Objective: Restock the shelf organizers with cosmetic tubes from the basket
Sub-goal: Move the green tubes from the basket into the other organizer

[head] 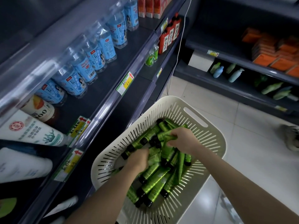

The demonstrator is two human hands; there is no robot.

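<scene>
Two bare hands reach into a white slotted basket heaped with green tubes with black caps. The right hand curls its fingers round one tube at the top of the heap. The left hand digs into the heap just beside it. Its fingertips are curled down and buried among the tubes, so I cannot tell whether they pinch one. Beyond the left fingers, dark shelves hold water bottles and price tags.
</scene>
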